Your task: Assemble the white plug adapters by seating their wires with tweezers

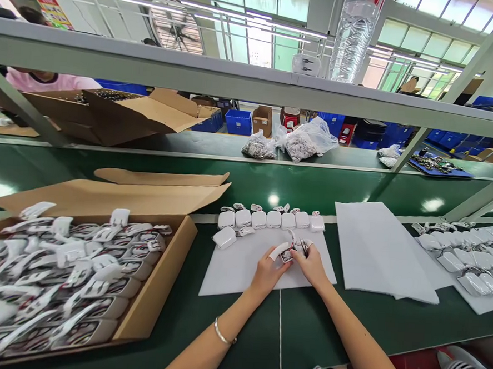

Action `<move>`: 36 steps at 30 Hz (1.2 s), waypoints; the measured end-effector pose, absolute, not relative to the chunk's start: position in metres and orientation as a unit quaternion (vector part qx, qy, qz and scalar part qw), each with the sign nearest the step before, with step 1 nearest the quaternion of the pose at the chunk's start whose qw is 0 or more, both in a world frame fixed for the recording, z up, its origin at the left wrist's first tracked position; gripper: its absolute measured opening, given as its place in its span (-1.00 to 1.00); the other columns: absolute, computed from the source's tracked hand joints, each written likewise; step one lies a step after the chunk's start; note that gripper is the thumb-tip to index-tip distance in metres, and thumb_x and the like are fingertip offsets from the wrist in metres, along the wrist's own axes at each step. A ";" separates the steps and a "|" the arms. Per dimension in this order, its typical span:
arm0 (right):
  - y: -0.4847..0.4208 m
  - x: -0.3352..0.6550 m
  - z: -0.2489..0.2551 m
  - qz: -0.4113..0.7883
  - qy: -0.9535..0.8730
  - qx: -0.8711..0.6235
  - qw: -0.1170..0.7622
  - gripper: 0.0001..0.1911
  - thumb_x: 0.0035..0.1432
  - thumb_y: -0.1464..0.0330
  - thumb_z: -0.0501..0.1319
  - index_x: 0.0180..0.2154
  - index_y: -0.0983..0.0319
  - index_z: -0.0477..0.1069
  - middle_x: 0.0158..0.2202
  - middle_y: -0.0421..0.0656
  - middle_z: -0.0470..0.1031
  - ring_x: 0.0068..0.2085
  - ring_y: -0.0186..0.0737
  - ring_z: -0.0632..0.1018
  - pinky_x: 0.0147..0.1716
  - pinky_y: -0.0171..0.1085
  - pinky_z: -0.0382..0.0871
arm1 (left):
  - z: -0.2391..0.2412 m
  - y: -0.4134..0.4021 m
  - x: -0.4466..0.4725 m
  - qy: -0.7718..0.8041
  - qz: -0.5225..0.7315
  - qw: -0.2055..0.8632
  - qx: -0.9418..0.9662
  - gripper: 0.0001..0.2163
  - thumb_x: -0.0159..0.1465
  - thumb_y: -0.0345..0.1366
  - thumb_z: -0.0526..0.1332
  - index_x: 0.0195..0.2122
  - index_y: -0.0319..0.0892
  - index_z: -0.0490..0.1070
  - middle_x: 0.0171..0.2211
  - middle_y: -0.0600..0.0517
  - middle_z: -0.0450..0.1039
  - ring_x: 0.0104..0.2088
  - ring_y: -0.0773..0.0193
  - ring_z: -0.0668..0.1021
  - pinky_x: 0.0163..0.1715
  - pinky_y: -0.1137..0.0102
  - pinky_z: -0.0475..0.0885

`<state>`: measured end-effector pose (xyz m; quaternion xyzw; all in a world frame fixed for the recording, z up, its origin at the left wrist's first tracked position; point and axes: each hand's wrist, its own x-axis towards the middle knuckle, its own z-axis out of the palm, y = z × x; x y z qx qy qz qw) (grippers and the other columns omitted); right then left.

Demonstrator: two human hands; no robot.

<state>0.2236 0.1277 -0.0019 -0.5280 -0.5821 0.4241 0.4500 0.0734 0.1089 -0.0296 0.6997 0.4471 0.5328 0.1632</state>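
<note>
My left hand and my right hand meet over a white foam sheet on the green bench. Between them they hold a small white charger part with wires. A white finger cot covers my left index finger. My right hand also grips thin dark tweezers pointed at the part. Just beyond my hands a row of white charger shells lies along the sheet's far edge, with one more shell set apart at the left.
An open cardboard box full of white charger parts sits at my left. Foam sheets and more shells lie to the right. Plastic bags of parts and another carton stand on the far bench, where a person in pink sits.
</note>
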 end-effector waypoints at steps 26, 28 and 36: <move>0.134 0.215 -0.009 0.439 -0.492 -0.583 0.475 -0.85 -0.16 0.31 0.16 -0.50 0.28 0.36 -0.53 -0.22 0.39 -0.47 -0.30 0.34 -0.46 -0.33 0.22 | -0.022 0.106 0.074 0.429 0.508 0.156 0.730 -0.84 0.21 -0.32 0.21 -0.17 -0.12 0.37 -0.21 0.02 0.43 -0.18 0.28 0.53 -0.16 0.39 0.46; 0.134 0.216 -0.007 0.446 -0.489 -0.587 0.466 -0.84 -0.17 0.31 0.17 -0.50 0.29 0.36 -0.54 -0.21 0.39 -0.48 -0.30 0.35 -0.47 -0.33 0.23 | -0.022 0.106 0.074 0.432 0.506 0.157 0.730 -0.84 0.21 -0.32 0.21 -0.18 -0.12 0.37 -0.21 0.02 0.43 -0.18 0.27 0.53 -0.16 0.39 0.46; 0.138 0.220 0.004 0.459 -0.488 -0.597 0.442 -0.86 -0.25 0.39 0.21 -0.51 0.28 0.34 -0.56 -0.23 0.38 -0.52 -0.33 0.32 -0.54 -0.35 0.18 | -0.020 0.101 0.079 0.448 0.496 0.164 0.725 -0.81 0.21 -0.30 0.20 -0.13 -0.11 0.35 -0.24 0.02 0.44 -0.21 0.25 0.54 -0.19 0.36 0.48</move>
